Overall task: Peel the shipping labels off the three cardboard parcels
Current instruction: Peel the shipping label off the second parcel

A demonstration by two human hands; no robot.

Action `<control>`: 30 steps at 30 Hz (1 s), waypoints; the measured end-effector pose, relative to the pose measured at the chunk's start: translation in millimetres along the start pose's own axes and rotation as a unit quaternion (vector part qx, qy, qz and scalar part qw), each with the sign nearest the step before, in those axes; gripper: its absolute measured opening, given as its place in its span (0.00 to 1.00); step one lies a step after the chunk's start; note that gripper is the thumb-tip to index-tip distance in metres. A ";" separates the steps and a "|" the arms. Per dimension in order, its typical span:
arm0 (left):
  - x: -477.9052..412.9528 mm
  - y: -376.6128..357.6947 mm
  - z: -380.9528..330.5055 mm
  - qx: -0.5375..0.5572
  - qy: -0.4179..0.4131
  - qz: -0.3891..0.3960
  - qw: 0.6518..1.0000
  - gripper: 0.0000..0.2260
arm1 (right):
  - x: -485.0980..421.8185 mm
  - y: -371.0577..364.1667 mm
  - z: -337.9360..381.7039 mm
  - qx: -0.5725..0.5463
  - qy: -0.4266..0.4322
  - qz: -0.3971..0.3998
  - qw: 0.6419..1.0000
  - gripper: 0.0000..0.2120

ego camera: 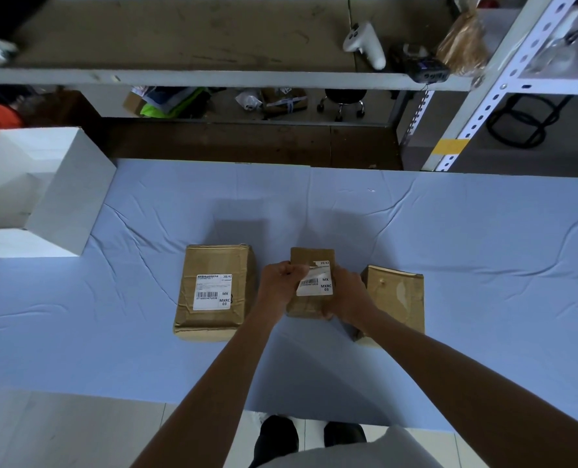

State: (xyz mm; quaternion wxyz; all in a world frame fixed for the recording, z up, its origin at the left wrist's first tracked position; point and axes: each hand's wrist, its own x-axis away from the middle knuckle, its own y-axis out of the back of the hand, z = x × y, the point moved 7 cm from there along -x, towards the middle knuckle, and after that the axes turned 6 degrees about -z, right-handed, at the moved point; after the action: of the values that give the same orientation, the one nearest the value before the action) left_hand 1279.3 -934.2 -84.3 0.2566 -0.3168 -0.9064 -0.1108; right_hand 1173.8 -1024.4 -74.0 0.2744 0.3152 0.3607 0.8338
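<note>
Left hand (282, 282) pinches lifted label (316, 286) corner; right hand (348, 295) clamps middle parcel (311, 259). Risk: label, ragged at top, tears further, leaving scraps.

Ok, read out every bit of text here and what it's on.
"38/42": top right of the left parcel's label.
"MX" and "MXRC 03": its lower right corner.
"39/42": top right of the middle parcel's label.
"MX" and "MXRC 03": its lower right too.
Small print and barcode digits on both: too blurred.
No text shows on the right parcel.
</note>
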 end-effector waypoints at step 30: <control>-3.4 -2.2 -0.2 0.024 0.015 0.005 1.000 0.04 | 2.6 2.3 3.9 0.021 0.001 0.005 1.000 0.35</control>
State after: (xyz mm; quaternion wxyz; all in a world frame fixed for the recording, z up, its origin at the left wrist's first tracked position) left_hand 1280.3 -937.8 -86.0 0.2781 -0.3133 -0.9033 -0.0928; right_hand 1174.4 -1022.3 -69.3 0.2634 0.3216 0.3769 0.8278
